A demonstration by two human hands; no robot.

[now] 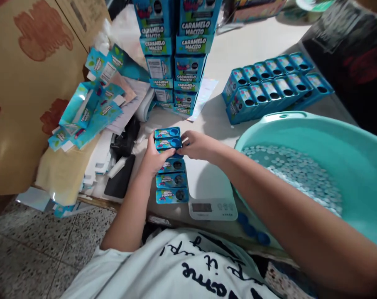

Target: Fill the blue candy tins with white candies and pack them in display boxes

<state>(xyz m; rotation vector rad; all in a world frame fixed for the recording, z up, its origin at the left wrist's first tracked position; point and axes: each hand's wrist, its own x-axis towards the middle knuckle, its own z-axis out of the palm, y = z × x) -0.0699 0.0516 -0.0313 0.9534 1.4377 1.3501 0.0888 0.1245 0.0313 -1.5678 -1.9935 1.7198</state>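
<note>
A row of small blue candy boxes [171, 180] printed "CARAMELO MACIZO" stands on the table in front of me. The two farthest boxes [167, 143] have blue round caps in their tops; the nearer ones show dark round openings. My left hand [157, 155] is closed around a candy box in the far half of the row, its thumb lying across the top. From the right, my right hand [192, 145] reaches the same end, its fingers bunched against the box edge. Whatever they pinch is hidden. Right of the row lies a white kitchen scale [211, 187].
A turquoise tub [282, 120] holding many pale candies stands at right. Behind it are rows of open-holed blue boxes [263, 93]. Tall stacks of display cartons [176, 62] rise at the back. Flattened cartons [95, 104] clutter the left. Blue caps [253, 232] lie by the front edge.
</note>
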